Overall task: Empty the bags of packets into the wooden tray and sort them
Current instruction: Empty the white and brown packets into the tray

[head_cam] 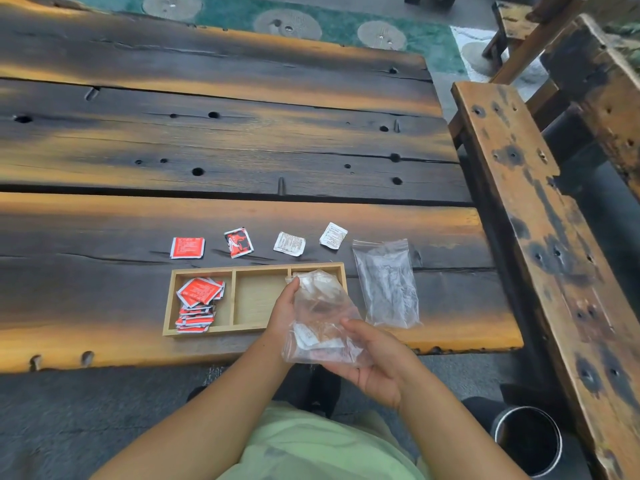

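My left hand point(284, 308) and right hand point(375, 360) both grip a clear bag point(320, 317) of packets over the right end of the wooden tray point(204, 270). The bag hides that box, and the packets inside look blurry. The left box holds red packets point(199, 299).

My bare forearms reach forward. My left hand point(285, 308) pinches the bag point(320, 306) near its top; my right hand point(375, 362), palm up, grips its bottom.
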### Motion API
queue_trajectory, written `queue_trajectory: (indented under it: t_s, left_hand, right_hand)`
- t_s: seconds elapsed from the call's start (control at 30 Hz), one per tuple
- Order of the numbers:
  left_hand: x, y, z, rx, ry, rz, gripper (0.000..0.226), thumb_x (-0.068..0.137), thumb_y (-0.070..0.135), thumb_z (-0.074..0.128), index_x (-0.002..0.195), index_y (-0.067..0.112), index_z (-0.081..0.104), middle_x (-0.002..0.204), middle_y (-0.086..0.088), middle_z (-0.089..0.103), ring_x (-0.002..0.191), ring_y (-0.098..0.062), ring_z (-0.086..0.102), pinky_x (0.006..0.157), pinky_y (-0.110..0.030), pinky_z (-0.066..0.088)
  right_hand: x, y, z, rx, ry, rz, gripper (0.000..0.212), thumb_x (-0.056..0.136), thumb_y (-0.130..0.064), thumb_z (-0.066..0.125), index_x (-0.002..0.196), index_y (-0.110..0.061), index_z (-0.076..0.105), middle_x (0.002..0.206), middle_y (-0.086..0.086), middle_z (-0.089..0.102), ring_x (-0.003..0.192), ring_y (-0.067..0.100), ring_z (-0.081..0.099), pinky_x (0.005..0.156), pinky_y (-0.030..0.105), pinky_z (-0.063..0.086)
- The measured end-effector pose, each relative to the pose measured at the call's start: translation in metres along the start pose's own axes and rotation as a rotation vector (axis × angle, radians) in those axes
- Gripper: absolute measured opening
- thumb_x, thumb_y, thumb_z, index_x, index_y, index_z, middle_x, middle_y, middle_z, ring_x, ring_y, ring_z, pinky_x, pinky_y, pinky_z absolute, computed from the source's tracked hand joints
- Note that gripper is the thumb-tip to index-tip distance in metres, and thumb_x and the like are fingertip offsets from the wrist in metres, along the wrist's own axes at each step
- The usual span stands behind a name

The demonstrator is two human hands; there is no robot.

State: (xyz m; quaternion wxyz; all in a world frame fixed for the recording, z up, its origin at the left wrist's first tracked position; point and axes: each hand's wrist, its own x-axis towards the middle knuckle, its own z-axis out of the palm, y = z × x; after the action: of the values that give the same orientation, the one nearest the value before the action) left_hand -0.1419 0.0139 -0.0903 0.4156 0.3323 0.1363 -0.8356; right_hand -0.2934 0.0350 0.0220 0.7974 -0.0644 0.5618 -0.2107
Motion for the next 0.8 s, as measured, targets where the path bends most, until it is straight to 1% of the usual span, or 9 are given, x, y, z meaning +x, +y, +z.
queue_trajectory:
  t_s: [0.03,0.1,0.17,0.33,0.37,0.47,0.57,0.7,0.8]
  left_hand:
    - [0.0,-0.001,0.0,0.009,0.013,0.0,0.082,0.084,0.058,0.055,0.142,0.002,0.048,0.144,-0.027,0.048,0.12,-0.04,0.054,0.099,-0.049,0.044]
    - [0.0,-0.002,0.0,0.042,0.05,0.012,0.073,0.088,0.061,0.05,0.129,0.002,0.059,0.116,-0.026,0.065,0.098,-0.038,0.066,0.09,-0.046,0.047]
    - [-0.001,-0.004,0.001,0.056,0.061,-0.002,0.07,0.088,0.064,0.049,0.12,0.004,0.063,0.101,-0.024,0.068,0.086,-0.036,0.069,0.084,-0.044,0.05]
    - [-0.004,-0.007,0.003,0.036,0.053,-0.023,0.075,0.087,0.067,0.05,0.132,0.007,0.056,0.104,-0.023,0.067,0.091,-0.036,0.067,0.078,-0.042,0.055]
    - [-0.006,-0.008,0.003,0.033,0.063,-0.025,0.077,0.086,0.068,0.051,0.132,0.006,0.056,0.106,-0.023,0.066,0.093,-0.036,0.067,0.079,-0.043,0.055]
    - [-0.01,-0.008,0.003,0.054,0.087,-0.025,0.085,0.082,0.071,0.052,0.137,0.006,0.055,0.125,-0.024,0.06,0.107,-0.038,0.061,0.091,-0.046,0.049]
    - [-0.014,-0.008,0.004,0.056,0.1,-0.01,0.088,0.081,0.072,0.051,0.137,0.005,0.055,0.13,-0.025,0.059,0.113,-0.039,0.059,0.094,-0.047,0.048]
    - [-0.021,-0.01,0.009,0.022,0.079,-0.013,0.089,0.081,0.072,0.051,0.138,0.004,0.054,0.132,-0.025,0.059,0.114,-0.039,0.06,0.092,-0.049,0.048]
    - [-0.028,-0.007,0.015,0.035,0.045,-0.009,0.088,0.081,0.073,0.051,0.138,0.006,0.055,0.131,-0.023,0.06,0.111,-0.038,0.062,0.09,-0.048,0.049]
  right_hand:
    - [0.0,-0.001,0.0,0.0,-0.005,0.003,0.029,0.096,-0.009,0.061,0.123,0.001,0.06,0.11,0.021,0.074,0.1,0.039,0.072,0.071,0.047,0.063]
    - [-0.002,-0.002,0.0,0.005,-0.017,0.015,0.03,0.096,-0.009,0.059,0.124,0.002,0.06,0.11,0.021,0.074,0.103,0.04,0.071,0.075,0.049,0.062]
    - [-0.004,-0.003,-0.001,0.021,-0.026,0.028,0.03,0.096,-0.008,0.059,0.124,0.002,0.059,0.11,0.023,0.073,0.105,0.042,0.07,0.076,0.052,0.06]
    - [-0.012,-0.006,-0.001,0.044,-0.032,0.042,0.029,0.096,-0.007,0.059,0.122,0.006,0.058,0.108,0.028,0.072,0.104,0.046,0.069,0.076,0.056,0.058]
    - [-0.013,-0.006,-0.001,0.051,-0.034,0.048,0.029,0.096,-0.007,0.059,0.122,0.006,0.058,0.109,0.028,0.072,0.103,0.046,0.069,0.075,0.056,0.059]
    - [-0.017,-0.006,-0.001,0.06,-0.036,0.058,0.03,0.096,-0.005,0.058,0.124,0.006,0.056,0.109,0.028,0.071,0.1,0.046,0.07,0.07,0.054,0.062]
    - [-0.02,-0.006,0.0,0.038,-0.031,0.044,0.028,0.096,-0.005,0.058,0.123,0.006,0.058,0.103,0.025,0.074,0.096,0.044,0.072,0.06,0.045,0.063]
    - [-0.028,-0.009,0.002,0.036,-0.05,0.036,0.026,0.096,-0.006,0.059,0.118,0.007,0.059,0.098,0.023,0.075,0.102,0.046,0.069,0.068,0.051,0.062]
    - [-0.032,-0.01,0.004,0.019,-0.073,0.019,0.024,0.096,-0.007,0.059,0.117,0.005,0.06,0.092,0.019,0.077,0.102,0.045,0.07,0.071,0.05,0.061]
